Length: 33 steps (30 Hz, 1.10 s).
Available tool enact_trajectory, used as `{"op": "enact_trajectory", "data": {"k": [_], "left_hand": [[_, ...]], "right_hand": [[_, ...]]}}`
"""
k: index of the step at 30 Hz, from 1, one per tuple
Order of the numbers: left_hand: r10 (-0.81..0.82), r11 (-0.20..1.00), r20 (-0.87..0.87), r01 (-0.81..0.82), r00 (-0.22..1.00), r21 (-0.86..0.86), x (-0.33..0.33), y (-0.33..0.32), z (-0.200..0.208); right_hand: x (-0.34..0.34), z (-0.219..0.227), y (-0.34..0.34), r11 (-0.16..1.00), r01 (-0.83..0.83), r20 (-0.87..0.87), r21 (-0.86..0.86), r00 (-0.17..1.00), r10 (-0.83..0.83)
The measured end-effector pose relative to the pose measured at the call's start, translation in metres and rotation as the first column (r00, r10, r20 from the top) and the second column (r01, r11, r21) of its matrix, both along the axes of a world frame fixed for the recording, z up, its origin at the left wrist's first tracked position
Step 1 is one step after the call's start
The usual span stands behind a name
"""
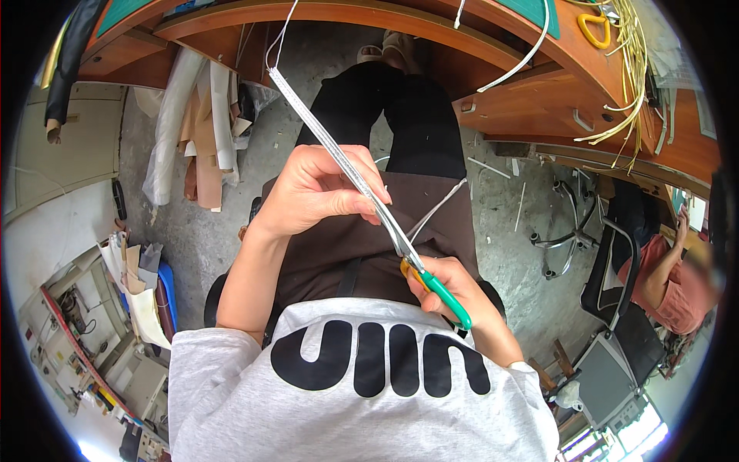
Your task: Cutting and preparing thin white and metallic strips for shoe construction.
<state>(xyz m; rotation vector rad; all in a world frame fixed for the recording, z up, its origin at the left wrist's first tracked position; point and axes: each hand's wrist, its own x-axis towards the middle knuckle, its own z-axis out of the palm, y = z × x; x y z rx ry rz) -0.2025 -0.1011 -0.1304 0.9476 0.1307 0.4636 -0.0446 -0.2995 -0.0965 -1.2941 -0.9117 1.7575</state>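
In front of my lap, my left hand (327, 189) pinches a narrow grey-white woven strap (312, 119) between thumb and fingers. The strap slants from upper left down toward my right hand, and a thin white cord (282, 38) runs from its top end up to the workbench. My right hand (446, 285) is closed around green-handled scissors (443, 296) with a bit of yellow at the grip. Their metal blades lie along the strap's lower end, partly hidden, so I cannot tell whether they cut into it. A loose pale cord end (439, 206) sticks out to the right there.
A wooden workbench (346, 15) curves across the far side, with yellow cords (631, 85) hanging at its right. Rolled sheets (173, 123) stand at left. A wheeled chair base (566, 231) and another person (670, 277) are at right. Scraps lie on the floor.
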Motion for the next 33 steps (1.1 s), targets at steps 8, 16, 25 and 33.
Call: {"op": "enact_trajectory", "data": {"k": [8,16,25,33], "left_hand": [[0.082,0.997,0.001,-0.082,0.997,-0.003,-0.004,0.005,0.002],[0.013,0.999,0.025,-0.014,1.000,0.039,-0.002,0.004,0.002],[0.018,0.998,0.040,-0.020,0.999,0.065,-0.001,0.001,0.001],[0.106,0.993,0.006,-0.106,0.994,-0.057,-0.002,0.003,0.000]], "right_hand": [[0.001,0.006,0.001,0.996,0.003,0.047,-0.091,0.999,0.001],[-0.005,0.003,0.004,0.999,0.019,-0.031,-0.046,0.999,-0.020],[0.001,0.004,0.002,0.996,-0.001,0.026,-0.088,1.000,0.003],[0.003,0.002,0.001,0.998,0.002,0.063,-0.059,0.998,0.002]]}}
